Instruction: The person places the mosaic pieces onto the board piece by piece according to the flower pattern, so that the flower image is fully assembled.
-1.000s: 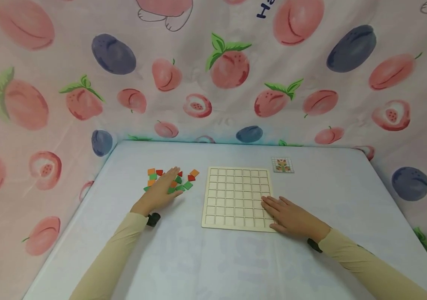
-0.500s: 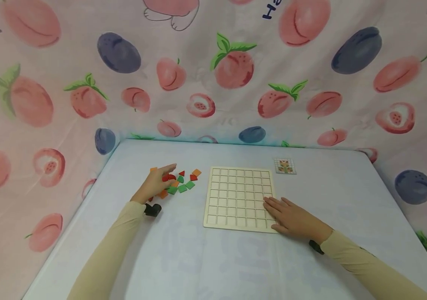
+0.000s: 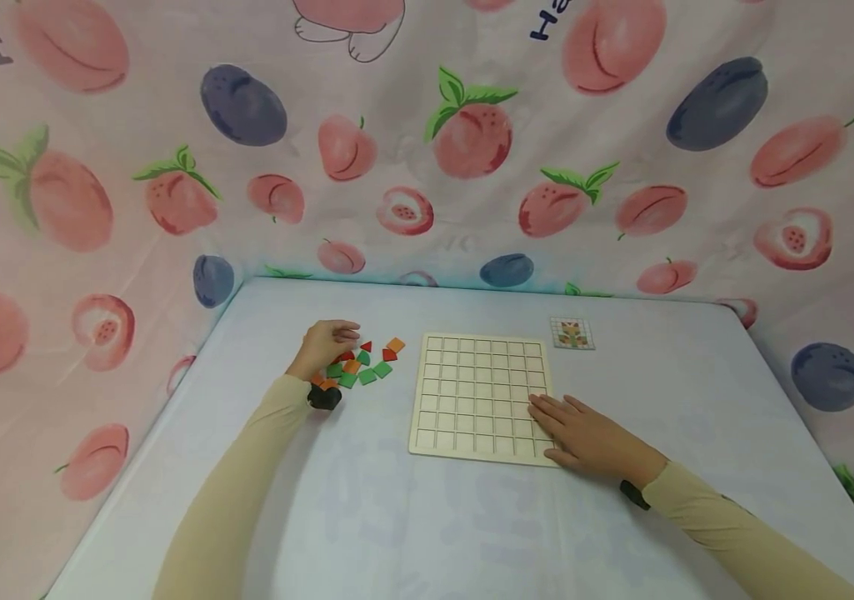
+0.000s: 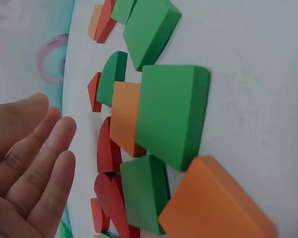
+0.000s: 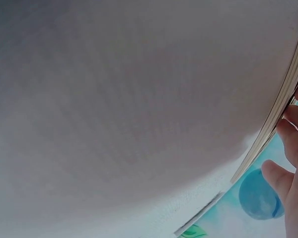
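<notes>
In the head view my left hand (image 3: pixel 325 346) is over the far left part of a cluster of flat coloured pieces. The left wrist view shows its fingers (image 4: pixel 57 183) bent only slightly, with nothing between them and the thumb. Beside them lie green squares (image 4: pixel 165 109), orange squares (image 4: pixel 124 116) and red curved and triangular pieces (image 4: pixel 109 148); the hand hides some of the pieces in the head view. My right hand (image 3: pixel 595 437) rests flat, fingers extended, on the right edge of a pale wooden grid board (image 3: pixel 471 389). No piece sits in the board's visible cells.
A small card (image 3: pixel 572 333) with a gridded flower-like picture lies behind the board to the right. White cloth covers the table (image 3: pixel 397 533). A fruit-patterned curtain (image 3: pixel 456 225) rises along the back and sides. A black wrist camera (image 3: pixel 325 397) sits beneath the left wrist.
My left hand first drew back left with its fingers spread, uncovering pieces, then shifted away from me to the cluster's far side, fingers now closer together. The right hand stays on the board.
</notes>
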### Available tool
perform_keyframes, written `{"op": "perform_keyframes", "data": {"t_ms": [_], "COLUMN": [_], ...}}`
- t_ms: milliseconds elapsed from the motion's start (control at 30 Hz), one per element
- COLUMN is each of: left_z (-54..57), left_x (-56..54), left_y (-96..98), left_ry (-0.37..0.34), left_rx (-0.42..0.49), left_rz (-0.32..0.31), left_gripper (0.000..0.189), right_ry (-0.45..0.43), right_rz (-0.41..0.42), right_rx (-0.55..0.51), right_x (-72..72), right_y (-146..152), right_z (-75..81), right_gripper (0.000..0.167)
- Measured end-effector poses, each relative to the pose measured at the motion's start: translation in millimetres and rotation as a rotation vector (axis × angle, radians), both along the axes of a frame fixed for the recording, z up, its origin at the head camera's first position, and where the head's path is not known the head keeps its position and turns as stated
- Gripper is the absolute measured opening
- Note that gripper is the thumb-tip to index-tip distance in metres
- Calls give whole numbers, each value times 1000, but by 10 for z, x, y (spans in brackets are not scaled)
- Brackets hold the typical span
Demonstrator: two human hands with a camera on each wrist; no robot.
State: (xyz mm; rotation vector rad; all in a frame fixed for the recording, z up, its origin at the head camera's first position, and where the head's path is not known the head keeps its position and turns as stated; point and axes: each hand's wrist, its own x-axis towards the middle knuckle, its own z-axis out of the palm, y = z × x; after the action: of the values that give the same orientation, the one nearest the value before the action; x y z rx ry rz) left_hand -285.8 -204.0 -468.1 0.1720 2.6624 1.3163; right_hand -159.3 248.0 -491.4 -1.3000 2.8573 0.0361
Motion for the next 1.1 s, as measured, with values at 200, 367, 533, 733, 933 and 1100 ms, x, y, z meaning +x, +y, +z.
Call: {"op": "perform_keyframes", "data": {"t_ms": [200,367,533,733,933,1100], "left_z": [-47,-115,-146,-143,-115,-126], "left_x": [-44,-77,-82,-82,-117,-133], "left_y": [40,49,85,149,187,204], "left_ry": [-27,-37,-54,-2,11,8], "left_rx": [9,-8,-33,-138,-206,-187], "left_rz": [14,11,15,7,18,17], "left_gripper": [35,34,31,25,23,21], "right_ry": [-23,-46,-44,-32,-25,-29], "right_rz": [-6,-15,-14,-11,-6,-10], "right_rx": [29,43,35,26,16,13], "right_x": [-9,-8,3,19,20,19], "right_y": [-11,-22,-23,-22,-24,-24], "right_z": [19,30,30,38,48,41], "right_gripper": [67,67,67,66,66,66]}}
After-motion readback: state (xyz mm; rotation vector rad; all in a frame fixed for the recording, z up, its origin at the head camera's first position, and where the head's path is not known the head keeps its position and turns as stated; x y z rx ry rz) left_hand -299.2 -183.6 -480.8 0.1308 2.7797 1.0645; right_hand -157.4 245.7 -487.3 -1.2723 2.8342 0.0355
